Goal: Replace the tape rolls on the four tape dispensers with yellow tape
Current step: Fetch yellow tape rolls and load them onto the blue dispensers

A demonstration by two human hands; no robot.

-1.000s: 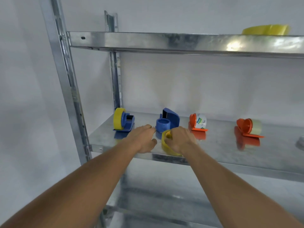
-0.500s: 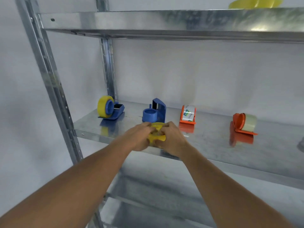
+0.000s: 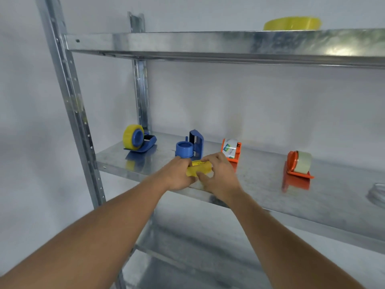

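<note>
A yellow tape roll (image 3: pixel 199 168) is held flat between my two hands just above the front of the middle shelf (image 3: pixel 260 180). My left hand (image 3: pixel 178 174) grips its left side and my right hand (image 3: pixel 218 174) grips its right side. Directly behind it stands a blue dispenser (image 3: pixel 190 147) with a bare hub. At the far left a blue dispenser (image 3: pixel 138 138) carries a yellow roll. An orange dispenser (image 3: pixel 231 150) holds a white printed roll. Another orange dispenser (image 3: pixel 298 165) holds a pale clear roll.
Yellow tape rolls (image 3: pixel 291 23) lie on the top shelf (image 3: pixel 208 41) at the right. A clear roll (image 3: pixel 378 193) lies at the middle shelf's right edge. Steel uprights (image 3: pixel 68 105) stand at the left. A lower shelf (image 3: pixel 187 268) shows below.
Both hands have lifted the yellow roll slightly and turned it flatter in front of the bare blue dispenser. The camera has shifted, bringing the top shelf lower in view.
</note>
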